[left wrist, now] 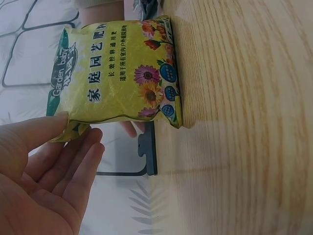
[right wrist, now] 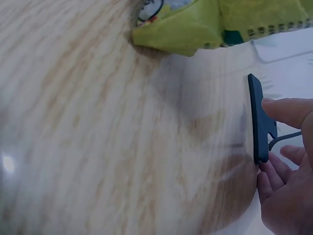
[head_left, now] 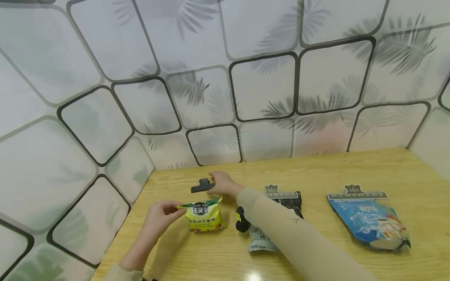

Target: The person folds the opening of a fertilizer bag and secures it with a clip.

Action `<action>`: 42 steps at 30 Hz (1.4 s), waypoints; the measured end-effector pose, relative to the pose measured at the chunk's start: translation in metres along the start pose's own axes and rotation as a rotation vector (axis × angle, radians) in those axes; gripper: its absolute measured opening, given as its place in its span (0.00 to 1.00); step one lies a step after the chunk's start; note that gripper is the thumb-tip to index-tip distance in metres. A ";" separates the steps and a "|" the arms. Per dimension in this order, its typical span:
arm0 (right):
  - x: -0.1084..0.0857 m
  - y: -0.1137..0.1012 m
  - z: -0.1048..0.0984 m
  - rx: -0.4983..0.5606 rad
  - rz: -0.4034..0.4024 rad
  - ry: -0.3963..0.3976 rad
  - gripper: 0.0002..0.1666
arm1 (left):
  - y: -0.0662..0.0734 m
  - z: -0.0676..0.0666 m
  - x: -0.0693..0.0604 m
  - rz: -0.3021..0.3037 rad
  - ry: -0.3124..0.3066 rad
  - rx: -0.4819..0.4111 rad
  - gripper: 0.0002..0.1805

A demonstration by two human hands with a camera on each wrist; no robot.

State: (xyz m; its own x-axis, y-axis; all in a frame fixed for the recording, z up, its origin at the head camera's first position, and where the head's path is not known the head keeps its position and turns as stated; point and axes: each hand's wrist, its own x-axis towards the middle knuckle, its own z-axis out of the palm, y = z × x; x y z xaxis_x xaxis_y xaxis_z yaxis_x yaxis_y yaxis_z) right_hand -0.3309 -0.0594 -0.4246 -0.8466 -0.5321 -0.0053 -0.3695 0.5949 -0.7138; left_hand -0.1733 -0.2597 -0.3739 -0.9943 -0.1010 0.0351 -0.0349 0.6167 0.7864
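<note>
A yellow bag of garden fertilizer (head_left: 204, 217) stands upright on the table, its green top edge uppermost. My left hand (head_left: 162, 218) pinches the upper left corner of this bag between thumb and fingers, as the left wrist view (left wrist: 49, 166) also shows. Behind the bag lies a black bag clip (head_left: 200, 185) near the wall. My right hand (head_left: 223, 184) reaches past the bag and grips the clip's right end. In the right wrist view, the thumb lies against the clip (right wrist: 258, 120), with the fingers around its near end.
To the right, a dark and pale bag (head_left: 261, 241) with a piano-patterned clip (head_left: 272, 191) lies partly under my right arm. Beside it is a small black object (head_left: 241, 220). Farther right lies a blue bag (head_left: 369, 222) with a similar clip (head_left: 355, 192). A patterned wall (head_left: 263, 86) borders the table.
</note>
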 end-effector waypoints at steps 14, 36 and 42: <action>0.002 0.000 0.007 -0.153 -0.041 0.019 0.35 | -0.002 0.001 0.000 -0.012 -0.003 -0.020 0.10; 0.004 -0.005 0.014 -0.053 0.051 0.182 0.06 | -0.001 0.001 0.000 -0.002 0.005 -0.032 0.09; 0.001 -0.003 0.010 0.012 0.063 0.169 0.04 | -0.001 0.001 0.001 0.012 -0.003 -0.032 0.09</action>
State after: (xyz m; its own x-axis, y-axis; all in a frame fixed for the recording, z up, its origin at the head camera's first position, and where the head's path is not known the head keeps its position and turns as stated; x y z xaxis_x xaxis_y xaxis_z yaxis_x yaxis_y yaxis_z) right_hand -0.3269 -0.0681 -0.4298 -0.9206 -0.3847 0.0665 -0.3098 0.6163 -0.7240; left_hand -0.1739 -0.2601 -0.3755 -0.9949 -0.0916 0.0431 -0.0197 0.5922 0.8056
